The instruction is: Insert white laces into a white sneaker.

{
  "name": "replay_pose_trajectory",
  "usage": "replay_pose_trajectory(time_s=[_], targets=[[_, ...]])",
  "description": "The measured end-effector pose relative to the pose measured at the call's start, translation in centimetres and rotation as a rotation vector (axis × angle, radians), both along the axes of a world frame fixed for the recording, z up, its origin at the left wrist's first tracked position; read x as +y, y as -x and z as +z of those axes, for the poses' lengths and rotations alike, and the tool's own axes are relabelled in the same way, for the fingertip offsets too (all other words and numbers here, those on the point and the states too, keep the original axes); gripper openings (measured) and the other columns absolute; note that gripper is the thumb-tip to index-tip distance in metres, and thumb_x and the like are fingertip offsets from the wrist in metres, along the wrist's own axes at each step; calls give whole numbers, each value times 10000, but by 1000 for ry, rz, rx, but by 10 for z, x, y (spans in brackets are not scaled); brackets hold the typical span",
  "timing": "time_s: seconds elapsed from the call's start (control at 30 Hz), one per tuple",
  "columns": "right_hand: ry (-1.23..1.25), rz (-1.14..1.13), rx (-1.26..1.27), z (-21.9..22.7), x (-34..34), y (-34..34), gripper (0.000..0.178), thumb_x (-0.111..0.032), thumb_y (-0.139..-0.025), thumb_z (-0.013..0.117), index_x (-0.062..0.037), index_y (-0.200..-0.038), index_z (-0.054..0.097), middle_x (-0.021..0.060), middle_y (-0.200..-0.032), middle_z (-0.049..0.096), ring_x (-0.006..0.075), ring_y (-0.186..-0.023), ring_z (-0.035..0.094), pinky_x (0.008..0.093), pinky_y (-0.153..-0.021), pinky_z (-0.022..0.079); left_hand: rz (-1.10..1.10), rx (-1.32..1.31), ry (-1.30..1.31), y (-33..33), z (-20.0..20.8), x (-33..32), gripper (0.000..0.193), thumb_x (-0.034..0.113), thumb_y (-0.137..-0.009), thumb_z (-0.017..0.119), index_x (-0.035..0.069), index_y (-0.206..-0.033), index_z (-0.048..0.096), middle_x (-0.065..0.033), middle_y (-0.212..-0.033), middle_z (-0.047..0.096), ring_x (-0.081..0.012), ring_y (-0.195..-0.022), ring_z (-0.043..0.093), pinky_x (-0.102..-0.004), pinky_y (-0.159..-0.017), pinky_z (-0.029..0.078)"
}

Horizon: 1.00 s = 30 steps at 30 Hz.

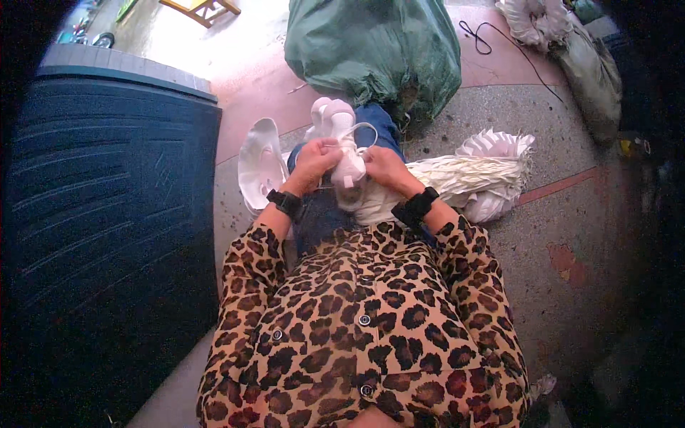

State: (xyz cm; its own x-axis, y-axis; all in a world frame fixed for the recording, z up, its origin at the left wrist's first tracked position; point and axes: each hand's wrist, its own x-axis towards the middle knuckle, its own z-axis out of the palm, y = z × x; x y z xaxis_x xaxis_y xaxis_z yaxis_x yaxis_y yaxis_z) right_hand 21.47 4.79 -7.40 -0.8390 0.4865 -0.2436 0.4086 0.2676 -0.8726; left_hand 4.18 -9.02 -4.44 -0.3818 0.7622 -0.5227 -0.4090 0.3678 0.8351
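Observation:
A pale shoe (349,173) rests on my jeans-clad lap between my hands, its toe end toward me. A white shoelace (368,125) rises in a loop above its top. My left hand (315,163) is at the shoe's left side, thumb and fingers pinched on the lace. On the opposite side, my right hand (389,172) is closed at the lace by the eyelets; its fingertips are partly hidden. Just beyond is another pale shoe (321,115), partly covered. A thick bundle of cream laces (449,177) lies across my right thigh.
Left of my leg stand stacked white curved pieces (261,160), beside a dark blue panelled door (114,185). A large green sack (371,50) is ahead. Pale ruffled pieces (496,146) lie beyond the laces. A sack (591,75) and black cord (524,53) are at the far right.

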Motion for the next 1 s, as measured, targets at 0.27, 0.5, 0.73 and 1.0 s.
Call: replay_pose_trajectory(time_s=[0.27,0.5,0.73,1.0], targets=[[60,-23,92,24,3,12,311,-303,-900,579,-9,-938,674,243,-895,664,391,-810,658,452,-708,503,-126,76,27,1,1,1,447,108,-867,683,-69,-1238,508,-92,-997,683,-115,-846,640,-251,-733,518],[-350,148,-70,29,-13,22,222,-238,-924,532,-21,-923,579,232,-888,656,421,-831,645,498,-694,499,-172,211,30,4,1,-2,481,109,-850,671,-62,-1269,510,-68,-944,684,-100,-816,626,-254,-715,509],[-252,366,-122,29,4,34,254,-252,-941,480,-4,-976,522,252,-894,649,448,-856,627,531,-729,482,-265,387,97,12,-1,-4,487,88,-797,645,-6,-1265,552,-72,-886,690,-139,-780,644,-292,-705,523],[-187,307,34,13,39,31,293,-257,-937,475,13,-885,576,224,-836,619,375,-782,617,455,-703,479,-361,723,178,11,9,2,449,108,-817,656,22,-1249,567,-68,-777,654,-152,-700,623,-310,-646,509]])
